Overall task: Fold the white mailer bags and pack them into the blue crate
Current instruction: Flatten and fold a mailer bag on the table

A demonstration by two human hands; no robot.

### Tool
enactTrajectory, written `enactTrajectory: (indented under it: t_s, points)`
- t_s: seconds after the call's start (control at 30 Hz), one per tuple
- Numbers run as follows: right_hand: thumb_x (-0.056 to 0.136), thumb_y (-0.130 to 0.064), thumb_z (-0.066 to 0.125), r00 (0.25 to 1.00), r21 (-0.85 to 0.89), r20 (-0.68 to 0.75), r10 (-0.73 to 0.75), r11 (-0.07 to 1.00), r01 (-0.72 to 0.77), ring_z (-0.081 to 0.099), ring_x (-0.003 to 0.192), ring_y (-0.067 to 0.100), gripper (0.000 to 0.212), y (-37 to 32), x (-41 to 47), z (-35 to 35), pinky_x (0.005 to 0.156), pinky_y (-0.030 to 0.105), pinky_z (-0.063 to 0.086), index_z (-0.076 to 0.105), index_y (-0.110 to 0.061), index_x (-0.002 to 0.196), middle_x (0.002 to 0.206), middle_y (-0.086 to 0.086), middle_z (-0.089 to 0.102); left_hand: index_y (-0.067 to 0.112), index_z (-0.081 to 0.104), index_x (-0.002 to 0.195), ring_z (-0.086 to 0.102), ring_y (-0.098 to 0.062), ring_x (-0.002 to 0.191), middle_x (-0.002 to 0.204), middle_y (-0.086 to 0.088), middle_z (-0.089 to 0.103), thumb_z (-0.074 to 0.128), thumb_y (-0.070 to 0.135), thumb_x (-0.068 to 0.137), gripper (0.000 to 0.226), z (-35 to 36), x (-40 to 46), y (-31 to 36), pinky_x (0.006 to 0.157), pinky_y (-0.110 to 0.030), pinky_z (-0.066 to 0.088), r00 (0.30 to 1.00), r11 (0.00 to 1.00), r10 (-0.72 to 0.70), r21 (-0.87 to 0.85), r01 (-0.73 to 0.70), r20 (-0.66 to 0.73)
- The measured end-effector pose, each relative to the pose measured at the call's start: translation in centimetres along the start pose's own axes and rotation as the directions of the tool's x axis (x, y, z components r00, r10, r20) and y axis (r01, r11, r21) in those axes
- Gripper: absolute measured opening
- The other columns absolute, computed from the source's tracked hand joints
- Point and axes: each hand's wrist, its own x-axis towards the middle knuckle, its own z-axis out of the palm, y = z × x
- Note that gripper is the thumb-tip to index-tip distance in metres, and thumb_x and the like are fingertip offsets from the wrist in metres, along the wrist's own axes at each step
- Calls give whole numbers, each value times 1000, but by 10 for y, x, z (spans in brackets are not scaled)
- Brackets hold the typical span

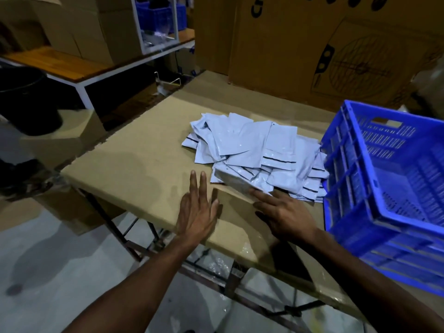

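Cardboard cartons (312, 44) wall the back of the frame; below them a cardboard-covered worktop (134, 159) fills the centre. At right the blue crate (384, 188) sits tilted, seemingly without bags inside, and crowds the heap of white mailer bags (249, 150) at centre right. The left hand (197, 212) lies flat, fingers straight. The right hand (283, 215) reaches to the heap's near edge, fingers extended on a blurred bag (230, 181); whether it pinches it I cannot tell. Slide that bag onto bare worktop, pin it flat, then crease.
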Motion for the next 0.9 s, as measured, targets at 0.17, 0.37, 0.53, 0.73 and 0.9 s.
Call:
enactTrajectory:
  t_s: [0.17,0.37,0.53,0.73,0.9]
  points:
    - [76,-11,50,992,299,1,128,946,-123,63,86,-7,42,2,11,-34,64,18,50,74,-29,105,147,-21,47,30,-11,160,28,-32,147,167,-5,-21,26,57,97,78,2,-1,0,112,-53,35,998,998,-11,65,7,64]
    - [72,-20,38,967,200,221,124,965,-169,64,115,20,58,16,33,-17,83,40,56,70,-28,119,143,-9,56,41,-15,157,17,-25,153,169,3,-11,25,64,95,77,5,0,-1,118,-56,22,994,997,-16,80,7,111]
    - [96,-36,32,899,66,198,389,910,-409,61,108,30,41,-29,28,30,89,45,45,55,-19,125,118,5,65,45,-13,156,11,-21,155,169,2,4,17,67,96,71,8,1,-4,122,-52,16,991,1000,-10,21,7,131]
    - [81,-27,31,901,230,381,209,922,-311,26,148,25,65,-46,19,52,119,54,12,43,-15,143,152,1,42,1,62,130,59,-29,125,130,-16,66,43,17,91,46,15,10,-1,112,-44,36,931,932,358,30,-361,68]
    - [87,-27,30,908,407,317,275,825,-392,45,132,23,60,-60,12,61,116,50,25,41,-12,143,145,4,49,5,55,138,56,-25,129,138,-9,61,35,22,94,51,27,1,18,119,-33,22,917,946,317,-8,-325,244]
